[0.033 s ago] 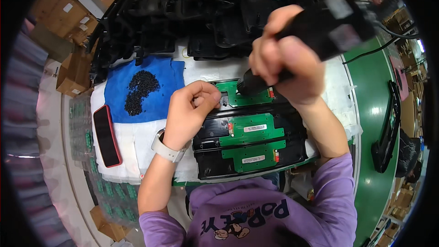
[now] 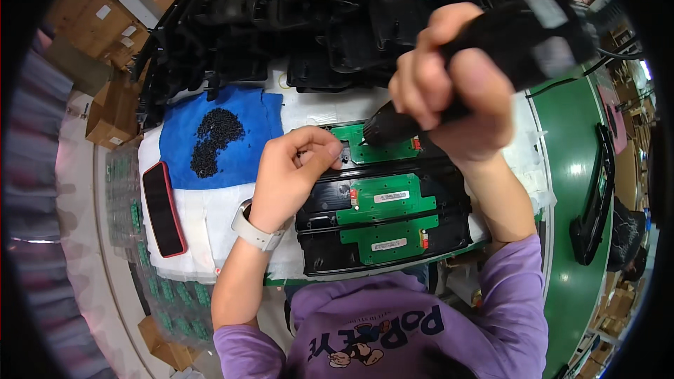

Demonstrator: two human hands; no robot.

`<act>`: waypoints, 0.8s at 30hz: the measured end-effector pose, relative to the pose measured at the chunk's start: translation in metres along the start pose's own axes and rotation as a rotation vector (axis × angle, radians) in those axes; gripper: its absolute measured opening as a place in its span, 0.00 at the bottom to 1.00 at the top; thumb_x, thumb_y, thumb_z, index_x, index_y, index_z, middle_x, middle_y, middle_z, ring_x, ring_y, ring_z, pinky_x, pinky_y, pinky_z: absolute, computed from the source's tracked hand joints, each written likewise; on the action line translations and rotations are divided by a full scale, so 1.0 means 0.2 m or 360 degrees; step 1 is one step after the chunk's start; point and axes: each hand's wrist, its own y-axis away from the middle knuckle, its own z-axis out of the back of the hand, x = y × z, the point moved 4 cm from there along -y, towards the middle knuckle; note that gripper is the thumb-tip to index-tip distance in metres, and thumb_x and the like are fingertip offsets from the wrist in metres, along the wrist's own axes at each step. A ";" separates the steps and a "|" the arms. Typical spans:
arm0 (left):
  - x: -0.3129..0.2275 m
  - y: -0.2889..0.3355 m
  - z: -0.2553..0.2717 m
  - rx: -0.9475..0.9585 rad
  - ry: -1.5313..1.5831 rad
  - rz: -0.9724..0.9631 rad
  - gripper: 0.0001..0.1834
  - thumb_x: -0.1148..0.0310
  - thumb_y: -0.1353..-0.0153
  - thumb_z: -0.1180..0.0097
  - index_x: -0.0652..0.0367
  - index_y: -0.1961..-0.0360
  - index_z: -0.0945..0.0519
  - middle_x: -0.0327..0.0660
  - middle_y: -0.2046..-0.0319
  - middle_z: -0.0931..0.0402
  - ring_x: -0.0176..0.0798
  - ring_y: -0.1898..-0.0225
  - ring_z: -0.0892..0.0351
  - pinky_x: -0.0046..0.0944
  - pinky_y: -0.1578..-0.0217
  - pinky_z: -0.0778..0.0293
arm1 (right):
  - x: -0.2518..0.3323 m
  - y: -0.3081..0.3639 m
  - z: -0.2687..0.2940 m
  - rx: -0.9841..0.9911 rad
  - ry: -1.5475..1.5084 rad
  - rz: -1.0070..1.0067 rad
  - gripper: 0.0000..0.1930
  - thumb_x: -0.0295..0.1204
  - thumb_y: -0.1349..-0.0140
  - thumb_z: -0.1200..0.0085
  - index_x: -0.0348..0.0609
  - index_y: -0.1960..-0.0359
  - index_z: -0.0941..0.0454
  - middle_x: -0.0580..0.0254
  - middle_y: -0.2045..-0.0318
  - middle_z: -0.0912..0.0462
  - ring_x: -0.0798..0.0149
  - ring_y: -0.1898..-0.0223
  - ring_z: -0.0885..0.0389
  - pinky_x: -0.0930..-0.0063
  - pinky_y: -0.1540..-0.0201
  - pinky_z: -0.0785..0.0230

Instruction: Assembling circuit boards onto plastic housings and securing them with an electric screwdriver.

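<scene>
Overhead view of a white-covered counter (image 2: 210,231). The right hand (image 2: 449,88) is wrapped tightly around a black powered screwdriver (image 2: 491,49), whose tip points down at the uppermost of three green circuit boards (image 2: 382,147). The boards sit in stacked black plastic housings (image 2: 323,200) at the centre of the counter, just in front of the person's purple sweatshirt (image 2: 393,330). The left hand (image 2: 291,172), fingers curled in a narrow pinch, rests at the left end of the top board; whether it holds anything cannot be told. A pale watch (image 2: 256,228) circles that wrist. To the left, a blue cloth (image 2: 253,147) carries a heap of small black screws (image 2: 214,137). A red-edged phone (image 2: 163,208) lies beside the cloth, near the counter's left edge.
</scene>
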 end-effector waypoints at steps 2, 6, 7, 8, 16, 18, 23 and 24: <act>-0.01 0.01 0.00 0.0088 -0.0006 0.0098 0.06 0.74 0.42 0.47 0.67 0.70 0.23 0.37 0.74 0.23 0.25 0.73 0.26 0.22 0.71 0.32 | 0.05 -0.01 0.00 0.0143 -0.0297 0.0142 0.18 0.43 0.39 0.59 0.42 0.55 0.36 0.71 0.83 0.36 0.74 0.86 0.39 0.74 0.74 0.39; -0.01 0.02 -0.01 0.0224 0.0189 0.0044 0.06 0.76 0.44 0.45 0.68 0.66 0.22 0.40 0.70 0.22 0.27 0.68 0.24 0.23 0.64 0.29 | 0.04 -0.02 0.01 0.0086 -0.0364 0.0115 0.18 0.43 0.38 0.60 0.43 0.56 0.35 0.72 0.83 0.36 0.75 0.86 0.39 0.74 0.73 0.39; -0.01 0.02 -0.01 0.0212 0.0229 0.0028 0.06 0.77 0.44 0.45 0.68 0.66 0.22 0.40 0.71 0.22 0.27 0.68 0.24 0.23 0.65 0.29 | 0.04 -0.02 0.01 0.0066 -0.0383 0.0108 0.17 0.43 0.38 0.61 0.43 0.56 0.34 0.72 0.83 0.36 0.75 0.86 0.40 0.74 0.73 0.39; -0.01 0.02 -0.01 0.0199 0.0270 0.0012 0.06 0.77 0.45 0.44 0.68 0.66 0.22 0.40 0.71 0.22 0.27 0.68 0.24 0.23 0.65 0.29 | 0.04 -0.02 0.01 0.0046 -0.0403 0.0102 0.17 0.43 0.38 0.61 0.44 0.56 0.34 0.72 0.83 0.36 0.75 0.86 0.40 0.74 0.73 0.39; 0.03 0.01 0.00 0.0177 0.0150 -0.0044 0.07 0.78 0.48 0.42 0.69 0.67 0.22 0.39 0.72 0.22 0.25 0.70 0.25 0.22 0.67 0.29 | 0.03 -0.01 0.02 -0.0013 -0.0466 0.0065 0.16 0.43 0.37 0.63 0.45 0.57 0.32 0.73 0.84 0.37 0.75 0.86 0.40 0.74 0.73 0.40; 0.03 0.01 -0.01 0.0188 0.0136 -0.0049 0.07 0.79 0.48 0.42 0.69 0.67 0.22 0.39 0.73 0.22 0.24 0.70 0.25 0.22 0.68 0.29 | 0.04 0.00 0.00 -0.0186 -0.0507 0.0048 0.15 0.41 0.38 0.61 0.44 0.60 0.32 0.69 0.85 0.36 0.73 0.87 0.39 0.73 0.76 0.40; 0.06 0.02 -0.03 0.0242 0.0494 0.0157 0.08 0.77 0.46 0.43 0.68 0.64 0.23 0.39 0.73 0.23 0.21 0.78 0.33 0.20 0.76 0.36 | 0.05 -0.01 0.03 -0.0473 -0.0599 0.0073 0.12 0.37 0.41 0.56 0.41 0.67 0.30 0.66 0.86 0.35 0.71 0.89 0.37 0.73 0.80 0.40; 0.05 0.02 -0.05 0.0253 0.0495 0.0154 0.08 0.77 0.46 0.43 0.68 0.64 0.23 0.39 0.73 0.23 0.21 0.78 0.33 0.20 0.76 0.36 | 0.06 0.00 0.03 -0.0476 -0.0590 0.0079 0.12 0.37 0.41 0.56 0.41 0.67 0.30 0.66 0.86 0.35 0.71 0.89 0.37 0.73 0.80 0.40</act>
